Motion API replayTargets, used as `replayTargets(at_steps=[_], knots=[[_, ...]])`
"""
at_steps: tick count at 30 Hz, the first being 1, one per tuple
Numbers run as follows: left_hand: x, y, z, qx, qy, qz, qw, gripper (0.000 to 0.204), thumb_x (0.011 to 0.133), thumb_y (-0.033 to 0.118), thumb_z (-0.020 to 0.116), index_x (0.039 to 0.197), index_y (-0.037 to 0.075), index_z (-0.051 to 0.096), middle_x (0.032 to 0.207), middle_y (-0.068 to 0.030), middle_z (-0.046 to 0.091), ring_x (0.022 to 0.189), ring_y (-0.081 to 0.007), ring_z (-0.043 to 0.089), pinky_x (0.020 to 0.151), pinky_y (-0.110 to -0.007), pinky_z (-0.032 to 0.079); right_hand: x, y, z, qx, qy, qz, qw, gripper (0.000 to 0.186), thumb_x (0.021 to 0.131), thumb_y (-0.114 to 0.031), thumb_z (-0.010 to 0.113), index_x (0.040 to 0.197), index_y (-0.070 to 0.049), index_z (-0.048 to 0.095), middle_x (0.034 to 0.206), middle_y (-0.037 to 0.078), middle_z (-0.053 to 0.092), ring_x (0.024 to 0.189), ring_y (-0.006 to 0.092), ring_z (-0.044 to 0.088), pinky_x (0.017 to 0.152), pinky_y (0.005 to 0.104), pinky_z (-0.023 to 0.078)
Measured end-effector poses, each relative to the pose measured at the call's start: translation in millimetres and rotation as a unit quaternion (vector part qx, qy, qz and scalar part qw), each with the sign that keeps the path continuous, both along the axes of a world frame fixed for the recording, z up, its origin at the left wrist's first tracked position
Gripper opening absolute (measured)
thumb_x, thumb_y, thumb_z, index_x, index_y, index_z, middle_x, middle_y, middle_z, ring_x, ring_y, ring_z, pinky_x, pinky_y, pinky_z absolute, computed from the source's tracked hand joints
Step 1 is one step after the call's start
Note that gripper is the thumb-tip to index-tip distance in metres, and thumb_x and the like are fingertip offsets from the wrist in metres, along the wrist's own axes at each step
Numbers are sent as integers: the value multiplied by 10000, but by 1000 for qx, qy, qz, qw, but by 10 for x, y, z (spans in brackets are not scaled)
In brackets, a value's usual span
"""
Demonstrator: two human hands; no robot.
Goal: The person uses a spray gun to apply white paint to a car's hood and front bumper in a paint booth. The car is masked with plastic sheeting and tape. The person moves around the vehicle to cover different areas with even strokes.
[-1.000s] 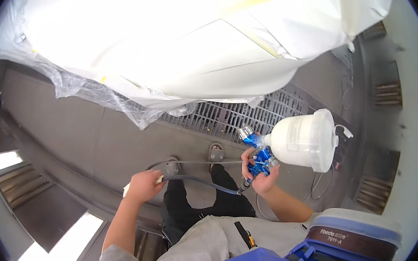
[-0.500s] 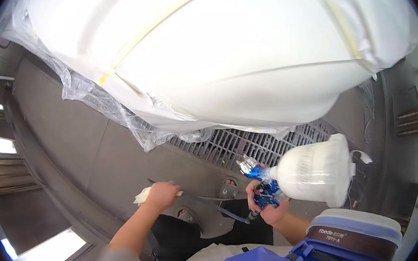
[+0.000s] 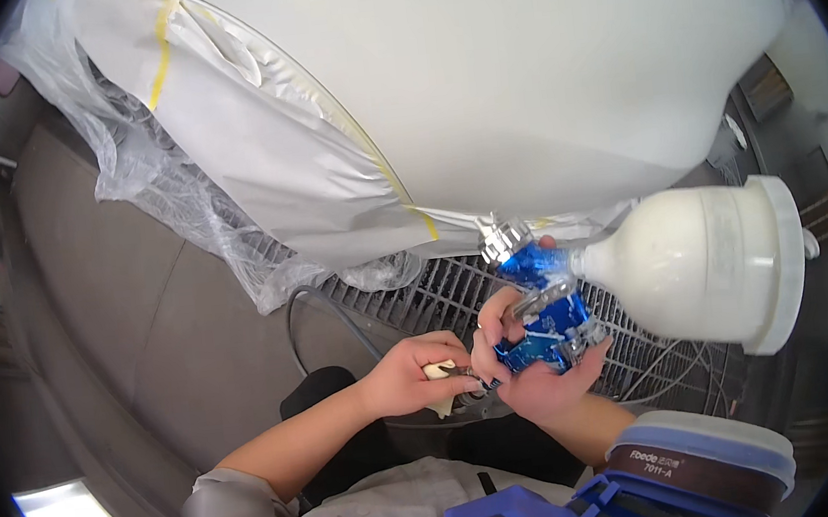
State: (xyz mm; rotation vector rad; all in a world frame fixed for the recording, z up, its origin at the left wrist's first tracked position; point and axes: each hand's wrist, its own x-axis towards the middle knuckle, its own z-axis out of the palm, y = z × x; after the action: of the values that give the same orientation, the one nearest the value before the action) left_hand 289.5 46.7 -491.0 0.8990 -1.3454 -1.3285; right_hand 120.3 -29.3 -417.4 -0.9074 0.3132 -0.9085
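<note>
My right hand is wrapped round a blue-and-chrome spray gun, held sideways with its white translucent cup to the right. My left hand is closed on a cream cloth at the hose fitting below the gun's handle, beside my right hand's fingers. A grey hose loops behind my left wrist. Above my hands is a large smooth white body panel, bordered on the left by white masking sheet with yellow tape and crumpled clear plastic.
A metal floor grate runs beneath the covered body, beside grey flooring. Bright lights and slatted wall openings line the sides. My respirator fills the lower edge of the view, over my legs.
My left hand has moved right, with the cloth, to the fitting at the gun's base. The spray gun has risen and come nearer the camera, and the panel and masking appear shifted in view.
</note>
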Motion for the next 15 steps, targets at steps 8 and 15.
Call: replayTargets(at_steps=[8,15], knots=[[226,384,205,154,129,-30,979,118,903,-9,788,1015,-17,751,1028,-63,756,934,-111,691,839,-278,547,222,441,308,37,-64,-39,996,1028,818,-952,378,1426,-135,238,992,110,499,553,129,472,545,304,424],[698,882,123,119,148,36,981,208,866,-39,803,1070,-38,763,1060,-104,755,933,-129,690,820,-284,544,780,857,310,1,-20,-24,1000,1005,832,-953,323,1074,14,450,1026,114,514,541,137,464,528,314,392]])
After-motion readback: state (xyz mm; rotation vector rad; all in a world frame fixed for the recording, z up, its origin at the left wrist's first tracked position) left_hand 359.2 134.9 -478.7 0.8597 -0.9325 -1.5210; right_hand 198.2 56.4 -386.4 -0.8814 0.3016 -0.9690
